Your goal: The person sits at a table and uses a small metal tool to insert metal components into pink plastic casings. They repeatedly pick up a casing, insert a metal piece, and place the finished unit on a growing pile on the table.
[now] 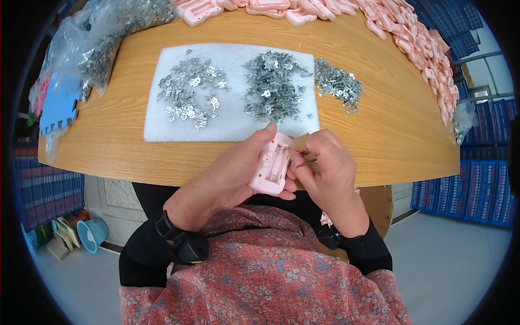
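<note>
A pale pink plastic housing (265,176) with a long battery compartment lies tilted in my left hand (246,157). My left thumb presses along its upper edge, and the fingers wrap underneath. Over the compartment's upper right end, my right hand (330,168) is closed on a slim pointed tool (309,162), mostly hidden by the fingers. A tan wrap (299,143) shows by the right fingertips. Too small to make out is any metal piece at the tool's tip. Just beyond my hands, loose metal battery contacts (273,86) are heaped on a white foam sheet (233,132).
More contacts (189,92) spread on the sheet's left, and another pile (338,84) sits right of it. Clear bags of metal parts (103,54) and a blue foam mat (58,103) occupy the far left. Many pink housings (428,54) line the table's far and right edges.
</note>
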`<move>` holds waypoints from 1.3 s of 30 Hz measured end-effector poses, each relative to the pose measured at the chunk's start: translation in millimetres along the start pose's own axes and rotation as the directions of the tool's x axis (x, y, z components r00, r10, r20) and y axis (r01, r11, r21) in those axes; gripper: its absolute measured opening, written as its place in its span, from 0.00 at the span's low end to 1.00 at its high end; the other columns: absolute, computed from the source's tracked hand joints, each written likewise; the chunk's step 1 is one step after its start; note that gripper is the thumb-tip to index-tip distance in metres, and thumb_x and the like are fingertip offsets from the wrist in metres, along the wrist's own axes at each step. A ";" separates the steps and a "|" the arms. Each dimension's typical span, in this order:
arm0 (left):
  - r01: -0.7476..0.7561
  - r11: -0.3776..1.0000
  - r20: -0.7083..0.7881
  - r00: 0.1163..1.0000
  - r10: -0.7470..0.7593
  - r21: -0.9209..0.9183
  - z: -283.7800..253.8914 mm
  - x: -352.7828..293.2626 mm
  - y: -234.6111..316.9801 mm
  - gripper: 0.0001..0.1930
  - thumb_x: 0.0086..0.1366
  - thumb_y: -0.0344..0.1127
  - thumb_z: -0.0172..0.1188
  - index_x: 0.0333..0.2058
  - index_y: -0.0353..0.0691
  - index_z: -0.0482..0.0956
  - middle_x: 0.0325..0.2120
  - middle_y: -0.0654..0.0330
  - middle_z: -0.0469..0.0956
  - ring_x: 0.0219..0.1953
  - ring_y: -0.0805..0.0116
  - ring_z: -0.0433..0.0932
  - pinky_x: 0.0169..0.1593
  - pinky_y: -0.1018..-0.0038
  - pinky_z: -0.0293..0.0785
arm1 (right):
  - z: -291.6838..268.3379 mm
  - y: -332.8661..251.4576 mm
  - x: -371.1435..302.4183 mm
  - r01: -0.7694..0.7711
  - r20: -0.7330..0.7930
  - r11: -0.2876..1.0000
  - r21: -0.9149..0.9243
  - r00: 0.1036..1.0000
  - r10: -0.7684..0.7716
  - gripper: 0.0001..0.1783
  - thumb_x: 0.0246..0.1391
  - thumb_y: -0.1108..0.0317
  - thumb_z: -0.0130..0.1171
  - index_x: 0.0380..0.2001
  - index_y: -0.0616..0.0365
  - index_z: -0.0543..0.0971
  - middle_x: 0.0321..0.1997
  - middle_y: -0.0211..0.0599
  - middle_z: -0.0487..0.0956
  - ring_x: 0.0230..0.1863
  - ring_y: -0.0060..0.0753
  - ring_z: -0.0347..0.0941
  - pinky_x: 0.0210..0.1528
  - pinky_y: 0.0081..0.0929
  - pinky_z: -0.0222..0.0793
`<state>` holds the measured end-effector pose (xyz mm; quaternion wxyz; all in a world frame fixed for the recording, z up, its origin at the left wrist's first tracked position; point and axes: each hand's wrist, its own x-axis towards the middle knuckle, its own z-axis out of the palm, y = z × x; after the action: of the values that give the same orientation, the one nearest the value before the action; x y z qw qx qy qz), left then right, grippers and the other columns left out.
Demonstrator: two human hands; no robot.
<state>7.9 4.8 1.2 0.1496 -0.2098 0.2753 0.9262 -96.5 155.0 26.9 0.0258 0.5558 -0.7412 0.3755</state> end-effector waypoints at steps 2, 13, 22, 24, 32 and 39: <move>0.005 1.000 -0.023 1.000 -0.004 0.021 2.7 -1.8 0.7 0.32 0.76 0.58 0.29 0.45 0.33 0.73 0.31 0.51 0.80 0.31 0.57 0.83 0.39 0.55 0.84 | 0.1 -2.1 1.3 0.058 0.011 0.997 -0.041 0.998 -0.057 0.17 0.39 0.79 0.68 0.35 0.60 0.75 0.30 0.39 0.77 0.30 0.40 0.75 0.30 0.32 0.71; -0.023 0.998 0.014 1.000 0.022 0.062 1.0 -0.5 -1.2 0.30 0.76 0.57 0.29 0.49 0.36 0.72 0.30 0.52 0.80 0.29 0.58 0.82 0.36 0.60 0.83 | -2.2 1.7 -10.7 -0.479 0.094 0.810 0.339 0.874 0.478 0.10 0.53 0.72 0.66 0.38 0.62 0.77 0.28 0.32 0.75 0.30 0.22 0.71 0.31 0.22 0.68; -0.033 0.992 0.003 0.999 0.033 0.123 1.3 0.3 -4.4 0.28 0.77 0.55 0.29 0.53 0.38 0.69 0.28 0.51 0.80 0.26 0.58 0.82 0.34 0.63 0.82 | -8.0 5.8 -9.5 -0.606 0.266 0.656 0.450 0.792 0.549 0.10 0.58 0.72 0.63 0.40 0.64 0.76 0.31 0.26 0.74 0.32 0.14 0.68 0.33 0.16 0.66; -0.043 0.992 0.017 0.999 0.041 0.123 1.1 -0.4 -4.6 0.28 0.77 0.55 0.28 0.56 0.39 0.66 0.29 0.50 0.80 0.27 0.58 0.82 0.34 0.63 0.82 | -9.5 1.1 -4.8 -0.615 0.285 0.652 0.443 0.786 0.549 0.09 0.59 0.71 0.62 0.41 0.63 0.76 0.31 0.25 0.74 0.33 0.13 0.68 0.35 0.15 0.66; -0.115 0.966 0.071 0.992 0.101 0.233 5.8 -9.4 -3.4 0.24 0.78 0.50 0.31 0.61 0.40 0.61 0.35 0.51 0.80 0.33 0.63 0.82 0.38 0.70 0.80 | -10.8 8.6 -5.4 -0.674 0.483 0.320 0.665 0.716 0.505 0.13 0.63 0.70 0.58 0.47 0.61 0.71 0.32 0.24 0.74 0.33 0.12 0.69 0.37 0.14 0.67; -0.312 0.704 0.096 0.939 0.329 0.638 5.0 -15.4 -1.4 0.17 0.73 0.31 0.48 0.58 0.37 0.66 0.39 0.62 0.77 0.40 0.80 0.76 0.42 0.78 0.75 | -16.5 7.9 -3.7 -0.696 0.519 0.291 0.656 0.696 0.497 0.14 0.62 0.71 0.58 0.49 0.60 0.70 0.32 0.24 0.75 0.32 0.11 0.68 0.34 0.14 0.65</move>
<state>20.4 6.4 11.6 0.0460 -0.1059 0.6103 0.7837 -108.1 168.5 32.9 -0.4573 0.2173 -0.6273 0.5917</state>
